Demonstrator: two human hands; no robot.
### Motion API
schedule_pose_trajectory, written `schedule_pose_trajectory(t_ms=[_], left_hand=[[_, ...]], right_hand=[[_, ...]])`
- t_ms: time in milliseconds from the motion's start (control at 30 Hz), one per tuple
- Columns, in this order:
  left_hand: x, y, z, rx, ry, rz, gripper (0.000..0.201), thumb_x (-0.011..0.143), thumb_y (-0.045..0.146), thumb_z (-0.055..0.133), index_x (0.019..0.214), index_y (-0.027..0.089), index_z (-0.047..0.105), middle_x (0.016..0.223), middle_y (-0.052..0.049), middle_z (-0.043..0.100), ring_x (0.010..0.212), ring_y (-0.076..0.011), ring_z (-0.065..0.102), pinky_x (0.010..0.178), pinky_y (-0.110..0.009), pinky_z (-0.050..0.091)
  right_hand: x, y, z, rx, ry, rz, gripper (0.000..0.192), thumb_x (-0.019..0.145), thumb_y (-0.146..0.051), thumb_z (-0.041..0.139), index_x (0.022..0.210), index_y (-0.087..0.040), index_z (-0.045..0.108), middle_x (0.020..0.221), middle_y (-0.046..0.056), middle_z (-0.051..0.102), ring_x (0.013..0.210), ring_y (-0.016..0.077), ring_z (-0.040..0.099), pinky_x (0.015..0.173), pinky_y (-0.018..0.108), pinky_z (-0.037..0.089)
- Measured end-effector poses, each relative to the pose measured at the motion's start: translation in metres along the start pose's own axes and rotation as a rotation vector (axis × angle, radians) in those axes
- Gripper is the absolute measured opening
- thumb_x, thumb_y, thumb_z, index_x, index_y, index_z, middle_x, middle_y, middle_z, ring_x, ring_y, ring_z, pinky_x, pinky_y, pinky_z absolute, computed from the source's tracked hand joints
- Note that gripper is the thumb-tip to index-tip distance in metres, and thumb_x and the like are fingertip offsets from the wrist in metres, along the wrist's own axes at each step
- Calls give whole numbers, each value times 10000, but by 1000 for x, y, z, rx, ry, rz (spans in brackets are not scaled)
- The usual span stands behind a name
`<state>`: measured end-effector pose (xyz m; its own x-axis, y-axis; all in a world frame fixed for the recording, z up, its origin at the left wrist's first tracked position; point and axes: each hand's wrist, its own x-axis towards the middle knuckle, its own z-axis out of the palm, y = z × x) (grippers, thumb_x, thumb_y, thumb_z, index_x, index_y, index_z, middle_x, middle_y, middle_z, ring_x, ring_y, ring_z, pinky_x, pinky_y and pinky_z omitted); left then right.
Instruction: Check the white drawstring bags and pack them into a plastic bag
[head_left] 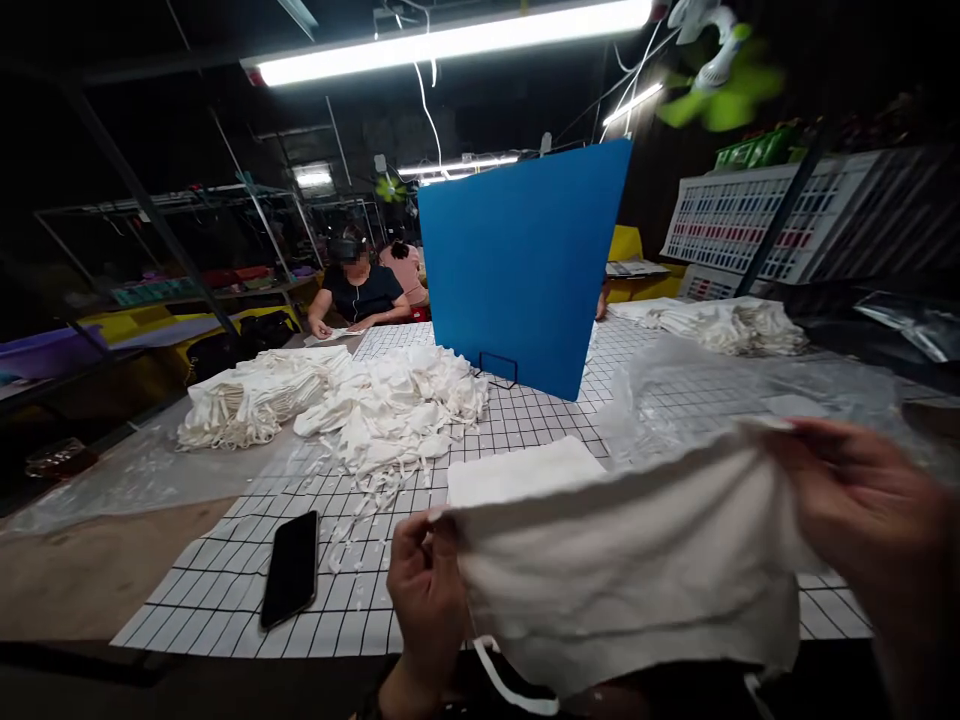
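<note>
A white cloth with narrow tapes [630, 560] is stretched between my two hands above the table's front edge. My left hand [429, 580] pinches its upper left corner, fingers closed. At the upper right corner, my right hand [862, 495] grips the edge, slightly blurred. One white tape hangs in a loop from the lower left of the cloth, and another shows at the lower right. Just behind it, a flat white cloth [517, 475] lies on the checked table cover [360, 625], partly hidden by the held one.
A loose heap of white cloths [405, 405] lies beside a neat stack [255, 395]. A phone [290, 570] rests at front left. An upright blue board [525, 270] stands mid-table. Clear plastic [675, 390] and more cloths [727, 322] lie right. A co-worker [356, 290] sits opposite.
</note>
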<state>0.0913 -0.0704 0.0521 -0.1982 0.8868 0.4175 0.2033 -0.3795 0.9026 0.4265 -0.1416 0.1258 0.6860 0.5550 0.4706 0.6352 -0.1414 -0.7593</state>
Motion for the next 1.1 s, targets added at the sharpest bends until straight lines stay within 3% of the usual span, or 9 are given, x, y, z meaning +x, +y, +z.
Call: schedule_pose_trajectory(t_ms=[100,200,300,400,700,833,900,967,1100], left_hand=[[38,-43,26,59,-123,-92,234,909,469,441,982,253,492,909,-62,618,798,-199,615,666,-316,508],[69,-100,53,308,-187,-191,337,899,507,397,941,197,524,880,-84,643,787,-215,622,689,-325,493],[82,-144,68,406,-257,-224,301,890,442,409,852,178,548,802,-93,658,742,-237,623,687,-345,467],[86,-160,71,473,-305,-224,266,899,403,396,851,186,542,802,-91,663,737,-242,622,672,-336,443],[93,-160,68,679,-396,-213,259,939,377,356,900,196,537,780,-67,651,723,-221,623,642,-303,416],[94,-152,69,800,-386,-178,268,922,365,415,1077,181,535,991,-120,623,874,-262,617,703,-347,448],[95,-139,72,899,-337,-49,368,896,314,475,1229,158,468,1170,-169,540,1033,-302,565,787,-393,463],[97,-123,82,935,-349,147,430,894,257,476,1306,145,422,1271,-184,473,1145,-313,501,887,-427,452],[84,-92,125,678,-736,432,371,953,257,361,1288,152,481,1343,-147,474,1247,-255,442,1033,-398,395]], right_hand=[[25,26,74,118,-293,-68,295,876,-513,494,1049,-276,526,1063,100,630,922,261,613,768,356,501],[38,59,154,-316,-565,-160,264,977,-346,281,1082,-208,481,1070,91,643,946,208,620,773,294,480],[33,83,212,-508,-663,-192,243,954,-190,295,1033,-176,524,972,96,671,838,225,646,672,292,448],[25,94,239,-622,-680,-257,285,902,-60,305,1075,-153,512,1027,126,642,830,242,652,657,296,424],[24,108,247,-776,-697,-405,304,890,-29,272,1063,-116,506,1035,160,586,762,254,653,638,330,454],[22,95,240,-724,-658,-442,273,922,-95,303,1112,-121,496,1094,172,562,952,279,603,735,348,466],[21,84,224,-674,-626,-456,254,944,-176,346,1162,-142,474,1158,154,542,1061,259,547,819,333,454],[15,77,197,-525,-604,-390,236,956,-251,363,1138,-165,486,1134,114,568,1012,205,560,815,284,451],[-16,88,132,-196,-741,43,229,897,-369,450,831,-188,572,767,25,643,685,157,584,619,257,428]])
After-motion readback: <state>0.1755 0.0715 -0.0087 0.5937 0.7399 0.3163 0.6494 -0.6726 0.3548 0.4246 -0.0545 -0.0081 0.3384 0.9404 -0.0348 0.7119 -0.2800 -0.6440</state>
